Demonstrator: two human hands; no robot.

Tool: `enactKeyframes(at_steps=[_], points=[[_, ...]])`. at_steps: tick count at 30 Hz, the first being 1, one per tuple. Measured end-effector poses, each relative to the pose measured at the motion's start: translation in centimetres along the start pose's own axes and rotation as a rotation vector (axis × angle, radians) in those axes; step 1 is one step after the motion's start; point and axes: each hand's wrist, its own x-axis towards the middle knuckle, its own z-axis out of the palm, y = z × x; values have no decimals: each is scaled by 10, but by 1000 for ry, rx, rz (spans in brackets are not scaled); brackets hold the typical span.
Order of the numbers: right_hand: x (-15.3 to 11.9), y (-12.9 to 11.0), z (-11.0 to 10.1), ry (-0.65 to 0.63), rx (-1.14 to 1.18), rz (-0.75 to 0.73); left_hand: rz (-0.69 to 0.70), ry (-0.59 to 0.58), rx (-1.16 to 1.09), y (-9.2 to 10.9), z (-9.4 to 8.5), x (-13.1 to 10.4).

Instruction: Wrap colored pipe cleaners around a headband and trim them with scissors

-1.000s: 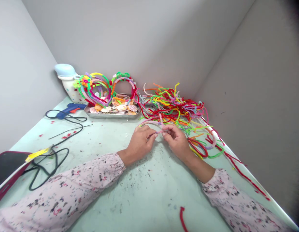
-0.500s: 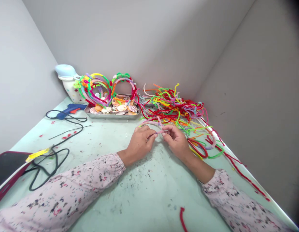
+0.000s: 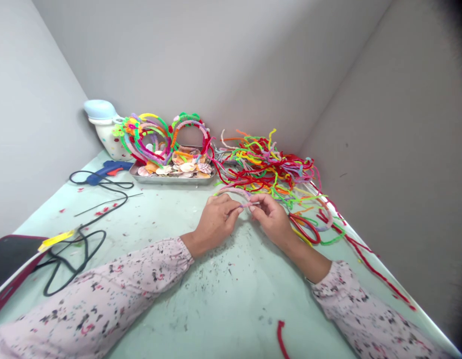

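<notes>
Both hands are at the middle of the table, fingertips nearly meeting. My left hand (image 3: 218, 218) pinches a headband (image 3: 234, 190) wrapped in pink and lilac pipe cleaner, its arc showing behind the fingers. With thumb and forefinger closed, my right hand (image 3: 270, 217) grips the pink pipe cleaner (image 3: 246, 205) at the band's near part. The exact end of the pipe cleaner is hidden by the fingertips. Just beyond my right hand lies a tangled pile of colourful pipe cleaners (image 3: 260, 159).
A metal tray (image 3: 171, 180) of seashells (image 3: 188, 167) stands at the back, with finished headbands (image 3: 189, 122) leaning in it. Left of it are a blue glue gun (image 3: 107, 170) with a looping black cord (image 3: 99, 244) and a white cup (image 3: 111, 137). A red pipe cleaner (image 3: 281, 339) lies at the front.
The pink pipe cleaner end that stuck up behind my right fingers no longer stands out. Both hands have stayed nearly in place.
</notes>
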Motion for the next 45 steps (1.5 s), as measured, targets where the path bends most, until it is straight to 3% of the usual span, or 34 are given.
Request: enactKeyframes(at_steps=[45], points=[[0,-2,-3,14,5,-34,11,36,-39,0,0,-1]])
